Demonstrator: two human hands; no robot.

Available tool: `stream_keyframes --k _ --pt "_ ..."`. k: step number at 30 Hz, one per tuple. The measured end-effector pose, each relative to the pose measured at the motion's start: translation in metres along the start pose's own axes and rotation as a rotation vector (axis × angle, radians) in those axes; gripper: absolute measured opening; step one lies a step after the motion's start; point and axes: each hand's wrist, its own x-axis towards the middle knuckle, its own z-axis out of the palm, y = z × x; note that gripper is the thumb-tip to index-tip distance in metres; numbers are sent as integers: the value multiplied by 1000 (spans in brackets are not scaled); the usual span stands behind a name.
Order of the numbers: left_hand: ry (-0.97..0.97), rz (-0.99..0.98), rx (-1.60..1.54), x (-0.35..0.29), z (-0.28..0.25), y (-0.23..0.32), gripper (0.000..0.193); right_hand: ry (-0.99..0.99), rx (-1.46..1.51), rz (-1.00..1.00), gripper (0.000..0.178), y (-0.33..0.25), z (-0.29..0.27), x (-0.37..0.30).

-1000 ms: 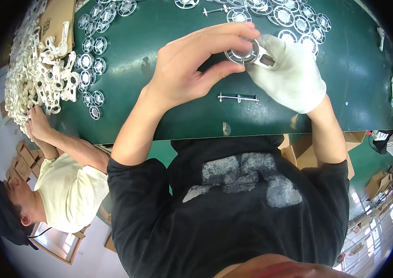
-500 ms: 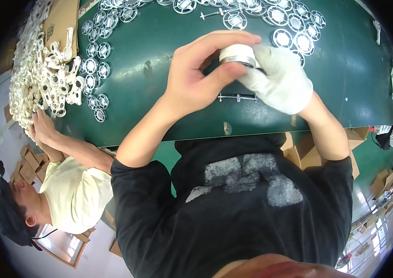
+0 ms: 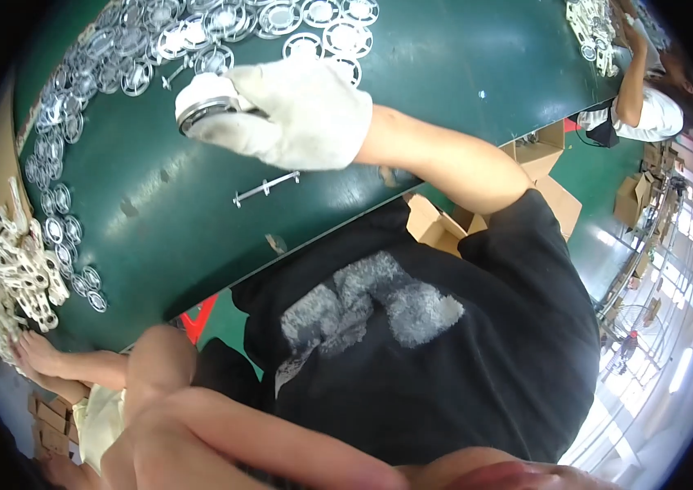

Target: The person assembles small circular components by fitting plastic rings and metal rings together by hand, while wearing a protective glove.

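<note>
My right hand [image 3: 305,114], in a white glove, is closed around a short round white part with a shiny metal ring [image 3: 201,91] and holds it above the green table. My bare left hand [image 3: 252,429] is drawn back close to me at the lower edge, away from the part. It is blurred and cut off there, so its finger pose is unclear. On the table below the glove lies a thin metal bar with small cross-pieces [image 3: 267,189], touched by neither hand. A similar bar [image 3: 173,75] lies near the discs.
Many spoked silver discs [image 3: 281,18] cover the far side of the green table [image 3: 412,73]. White plastic parts [image 3: 15,261] are heaped at left, near a co-worker's hands [image 3: 36,353]. Another person [image 3: 657,110] is at far right by more white parts [image 3: 591,33]. Cardboard boxes [image 3: 436,229] stand below the edge.
My left hand has left the round part and come back toward me. My right hand keeps hold of it. The view has swung right, bringing another person into sight.
</note>
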Motion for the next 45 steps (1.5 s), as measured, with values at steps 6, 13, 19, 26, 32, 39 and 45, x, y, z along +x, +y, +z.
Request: stream_keyframes --k 6,13,19,26,32,39,45 --pt "75 60 -113 -2 1 -39 48 -103 38 13 45 6 3 -2" --pt "105 219 -222 73 39 -58 47 -91 -36 23 39 16 -7 -8" --pt "221 207 -235 -86 -52 -102 46 -91 40 -105 34 -1 -7 -8" --pt "225 388 -434 31 30 -124 45 -156 -97 93 36 13 -15 -10" --pt "337 415 -464 -24 0 -155 44 -150 -26 25 38 7 -5 -5" --pt "351 563 -566 -5 -16 -200 44 -124 -52 7 36 9 -12 -8" --pt "435 699 -583 30 19 -177 44 -226 -45 -17 33 -7 -4 -3"
